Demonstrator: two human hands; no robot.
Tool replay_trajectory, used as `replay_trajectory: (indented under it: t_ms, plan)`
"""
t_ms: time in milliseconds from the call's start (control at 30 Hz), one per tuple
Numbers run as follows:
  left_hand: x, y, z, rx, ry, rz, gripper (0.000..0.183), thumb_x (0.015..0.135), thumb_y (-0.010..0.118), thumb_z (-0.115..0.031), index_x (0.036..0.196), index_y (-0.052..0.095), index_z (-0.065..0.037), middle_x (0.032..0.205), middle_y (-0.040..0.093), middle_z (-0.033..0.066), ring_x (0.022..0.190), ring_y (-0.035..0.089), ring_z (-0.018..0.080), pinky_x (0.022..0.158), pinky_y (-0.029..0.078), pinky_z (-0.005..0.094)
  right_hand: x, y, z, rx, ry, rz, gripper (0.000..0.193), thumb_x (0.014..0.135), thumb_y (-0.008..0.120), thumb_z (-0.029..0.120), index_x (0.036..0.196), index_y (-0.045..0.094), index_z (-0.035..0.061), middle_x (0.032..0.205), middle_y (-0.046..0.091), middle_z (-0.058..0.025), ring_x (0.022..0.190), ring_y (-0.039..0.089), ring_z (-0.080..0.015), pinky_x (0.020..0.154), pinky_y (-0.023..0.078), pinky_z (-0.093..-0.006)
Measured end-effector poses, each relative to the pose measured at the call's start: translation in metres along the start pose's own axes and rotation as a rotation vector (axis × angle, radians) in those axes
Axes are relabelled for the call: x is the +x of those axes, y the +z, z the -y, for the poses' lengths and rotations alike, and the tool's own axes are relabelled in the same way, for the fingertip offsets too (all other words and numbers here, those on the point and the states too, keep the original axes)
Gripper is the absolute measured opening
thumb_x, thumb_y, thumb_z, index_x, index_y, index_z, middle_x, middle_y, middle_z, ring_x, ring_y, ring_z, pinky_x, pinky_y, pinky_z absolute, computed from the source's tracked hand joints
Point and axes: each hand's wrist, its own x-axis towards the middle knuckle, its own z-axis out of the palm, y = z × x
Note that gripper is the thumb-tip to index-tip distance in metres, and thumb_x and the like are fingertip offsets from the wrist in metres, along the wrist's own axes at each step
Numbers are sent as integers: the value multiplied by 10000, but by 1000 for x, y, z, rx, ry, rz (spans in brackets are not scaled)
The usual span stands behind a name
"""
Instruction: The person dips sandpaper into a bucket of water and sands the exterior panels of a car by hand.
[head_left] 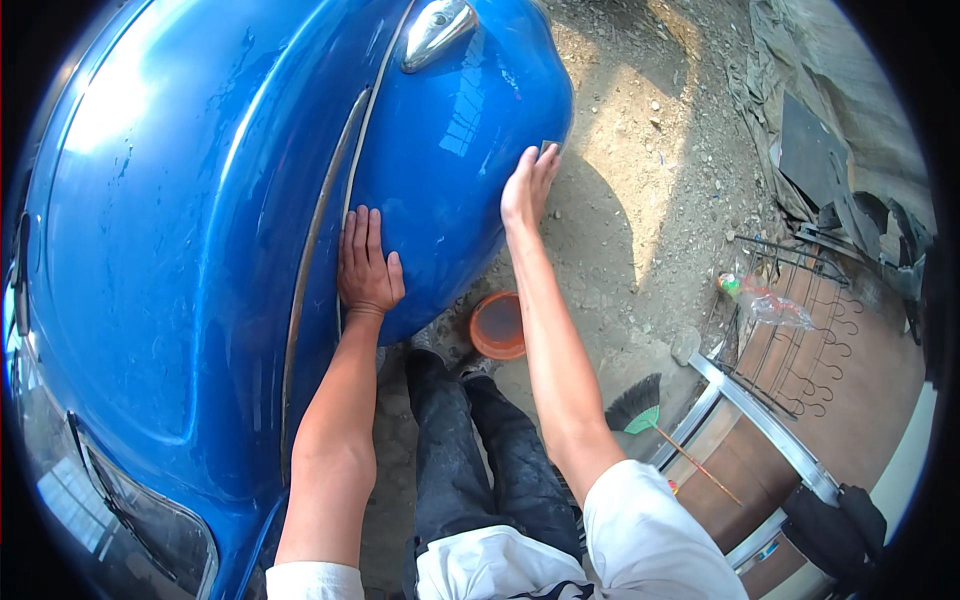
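A blue, rounded car fender (pixel 450 190) with a wet sheen stands before me. My left hand (pixel 370 265) lies flat on its near side, fingers stretched toward the seam with the blue hood (pixel 150 230). Over the fender's right curve reaches my right hand (pixel 529 187), its fingers together and pressed to the paint. A small dark piece of sandpaper (pixel 549 146) shows at those fingertips; most of it is hidden under the hand. Farther up the fender sits a chrome lamp housing (pixel 438 32).
Below the fender an orange bucket (pixel 498 326) of murky liquid stands by my feet. A broom (pixel 637 405) lies to the right, near a metal frame (pixel 765 425). Beyond are a wire rack (pixel 795 330) and a plastic bottle (pixel 775 303). Dirt ground (pixel 625 180) borders the car.
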Motion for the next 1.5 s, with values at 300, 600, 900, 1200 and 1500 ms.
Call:
replay_trajectory:
  t_ms: [300,600,900,1200,1500]
  plan:
    - [-2,0,1,22,13,-10,632,900,410,-228,1481,327,5,1509,343,210,1418,310,380,1175,249,500,10,-6,-22,-23,44,23,726,1021,200,540,1566,62,82,1618,48,-215,1500,65,-360,1181,73,-593]
    - [-6,-11,12,64,27,-9,632,902,407,-225,1481,319,10,1509,338,213,1417,305,388,1176,249,501,-11,-2,-1,-191,-21,72,696,1020,200,544,1569,124,123,1620,116,-177,1493,130,-351,1188,100,-581]
    - [-8,-12,17,43,-6,27,639,899,420,-227,1488,313,-5,1518,330,206,1421,302,378,1178,244,500,-59,-6,16,-459,-418,165,548,1009,377,475,1481,403,199,1559,317,-136,1430,312,-356,1154,175,-622]
    - [-9,11,-3,-107,-23,10,650,889,500,-256,1485,356,-38,1526,360,161,1419,333,328,1173,278,445,75,23,12,-421,-35,-189,697,1036,282,468,1540,161,1,1614,118,-208,1498,112,-352,1186,193,-500]
    - [-8,-3,4,-85,-17,16,644,887,488,-272,1468,370,-21,1504,378,180,1403,351,348,1172,271,461,54,19,41,-248,72,-104,713,1034,215,510,1551,138,26,1622,92,-191,1506,69,-328,1206,94,-503]
